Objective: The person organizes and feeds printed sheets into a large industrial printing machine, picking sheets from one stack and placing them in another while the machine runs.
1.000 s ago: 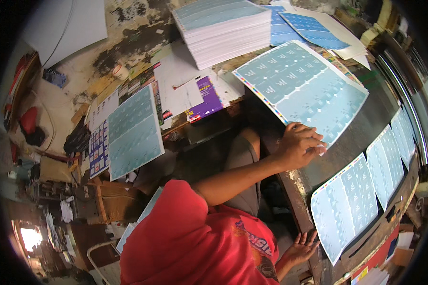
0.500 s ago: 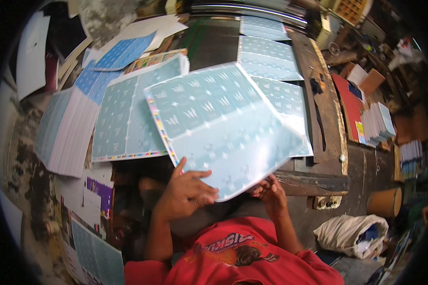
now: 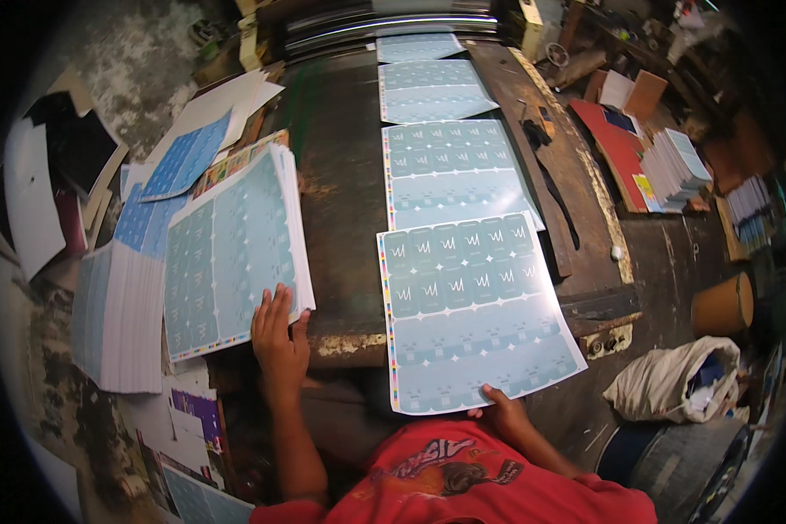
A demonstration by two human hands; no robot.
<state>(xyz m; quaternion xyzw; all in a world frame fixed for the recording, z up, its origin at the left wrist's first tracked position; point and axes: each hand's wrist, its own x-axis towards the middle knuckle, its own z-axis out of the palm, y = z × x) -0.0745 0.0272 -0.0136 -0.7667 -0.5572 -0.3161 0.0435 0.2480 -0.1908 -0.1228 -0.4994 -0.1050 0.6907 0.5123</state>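
A pale teal printed sheet [image 3: 476, 341] lies over the near edge of the long worktable [image 3: 336, 227], its near part hanging off. My right hand [image 3: 505, 414] grips its near edge, thumb on top and the fingers mostly hidden beneath. To the left stands a stack of similar printed sheets [image 3: 236, 253]. My left hand [image 3: 279, 339] rests on that stack's near right corner, fingers stretched over the top and thumb apart at the edge. Beyond the sheet in my right hand, another printed sheet [image 3: 450, 162] lies partly overlapped, with more sheets [image 3: 432, 90] in line toward the metal rollers [image 3: 393, 31].
A tall pile of cut sheets [image 3: 131, 323] and blue sheets [image 3: 188, 157] sit at left. On the table's right side runs a dark bar [image 3: 533, 179] with a black strap. A white sack [image 3: 672, 384] and a brown bin [image 3: 722, 303] stand on the floor at right.
The sheet, raised in front of me before, now lies flatter at the end of the line. My left hand has left it and moved to the stack; the right hand still holds its near edge.
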